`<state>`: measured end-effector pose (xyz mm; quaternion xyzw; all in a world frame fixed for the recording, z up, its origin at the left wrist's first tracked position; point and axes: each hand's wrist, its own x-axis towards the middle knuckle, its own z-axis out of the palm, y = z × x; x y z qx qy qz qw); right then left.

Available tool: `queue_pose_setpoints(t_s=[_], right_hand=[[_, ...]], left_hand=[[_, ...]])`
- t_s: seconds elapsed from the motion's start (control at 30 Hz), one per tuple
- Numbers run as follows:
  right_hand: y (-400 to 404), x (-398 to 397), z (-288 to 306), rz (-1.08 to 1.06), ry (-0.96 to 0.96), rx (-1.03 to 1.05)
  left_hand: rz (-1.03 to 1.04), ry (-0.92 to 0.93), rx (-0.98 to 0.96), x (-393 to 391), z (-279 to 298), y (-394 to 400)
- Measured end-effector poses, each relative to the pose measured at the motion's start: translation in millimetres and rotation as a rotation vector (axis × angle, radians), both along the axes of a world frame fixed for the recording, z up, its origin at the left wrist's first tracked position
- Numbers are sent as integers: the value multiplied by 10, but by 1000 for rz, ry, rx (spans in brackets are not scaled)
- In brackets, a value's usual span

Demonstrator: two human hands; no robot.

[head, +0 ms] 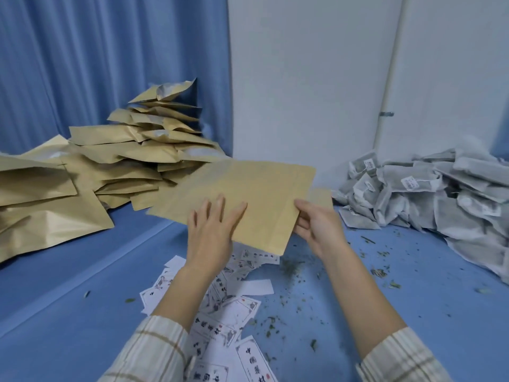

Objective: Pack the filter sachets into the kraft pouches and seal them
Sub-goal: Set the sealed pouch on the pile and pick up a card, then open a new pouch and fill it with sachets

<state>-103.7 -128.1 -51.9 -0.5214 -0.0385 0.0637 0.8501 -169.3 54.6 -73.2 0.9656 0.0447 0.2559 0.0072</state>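
A flat kraft pouch point(253, 194) hangs in the air above the blue table, tilted up to the right. My right hand point(316, 230) pinches its right edge between thumb and fingers. My left hand point(212, 232) lies flat against the pouch's near face with its fingers spread and straight. A big heap of kraft pouches point(115, 161) fills the left and back of the table. Grey-white filter sachets point(446, 194) with small labels are heaped at the right.
Printed white paper labels point(234, 312) lie scattered on the blue table point(68, 312) just in front of me. Dried leaf crumbs point(292, 307) are strewn to their right. A blue curtain hangs behind the pouches; a white wall and pipe stand behind the sachets.
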Motion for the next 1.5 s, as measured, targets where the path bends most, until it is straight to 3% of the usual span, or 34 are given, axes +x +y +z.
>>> queue_pose_setpoints(t_s=[0.1, 0.17, 0.27, 0.33, 0.57, 0.73, 0.83, 0.93, 1.03, 1.13, 1.17, 1.27, 1.43, 1.5], right_hand=[[-26, -70, -228, -2, 132, 100], [-20, -110, -339, 7, 197, 163], [8, -150, -442, 24, 244, 216], [29, -160, -487, 55, 230, 229], [102, -152, -568, 83, 140, 237], [144, -152, -564, 149, 198, 363], [165, -159, -643, 158, 241, 509], [135, -197, -680, 112, 253, 512], [129, -211, -692, -94, 102, 235], [56, -212, -725, -448, -215, -442], [29, -206, -744, -516, -275, -566], [-6, -172, -830, -591, -291, -689], [34, -152, -905, -645, -100, -622], [27, -158, -884, -655, -151, -601]], left_hand=[[-150, 454, -330, -107, -61, -77], [-328, 537, -548, -177, -47, -150], [-525, 347, -1108, -255, 15, -351], [-457, 120, -1271, -215, 52, -556], [-93, -195, -1008, -3, -116, -1019], [-200, -278, -1214, 68, -259, -1174], [-188, -267, -1177, 140, -355, -1217], [-138, -332, -1111, 191, -435, -1222], [-109, -327, -956, 215, -488, -1207], [-92, -248, -760, 206, -519, -1238], [-84, -239, -740, 193, -532, -1248], [-70, -260, -809, 159, -577, -1285], [92, -343, -1030, 219, -587, -1248], [93, -380, -1027, 215, -565, -1250]])
